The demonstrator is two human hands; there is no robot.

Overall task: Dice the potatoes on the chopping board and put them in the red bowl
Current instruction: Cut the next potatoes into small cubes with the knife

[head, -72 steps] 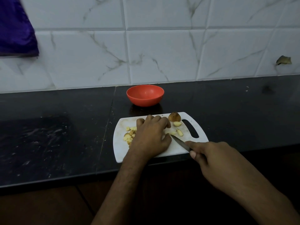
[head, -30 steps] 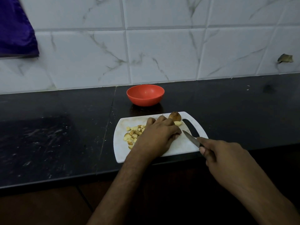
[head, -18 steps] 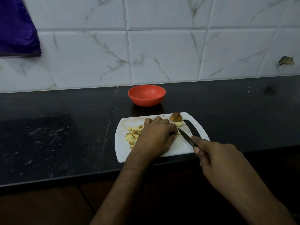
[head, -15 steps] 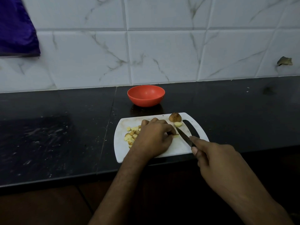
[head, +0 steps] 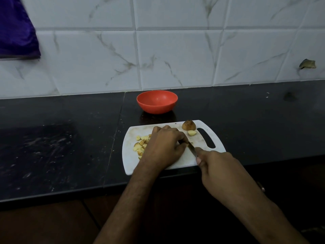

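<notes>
Potatoes were being diced on the white chopping board. The left hand curled its fingers over a piece, and the right hand was shut tight on a knife beside them. Cut bits lay at the left. The red bowl behind looked empty, so more cutting came first, then scooping.

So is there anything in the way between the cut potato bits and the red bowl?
Nothing visible blocks it. The diced pieces lie on the white board, and the red bowl sits just behind the board on bare black counter. The bowl looks empty.
</notes>
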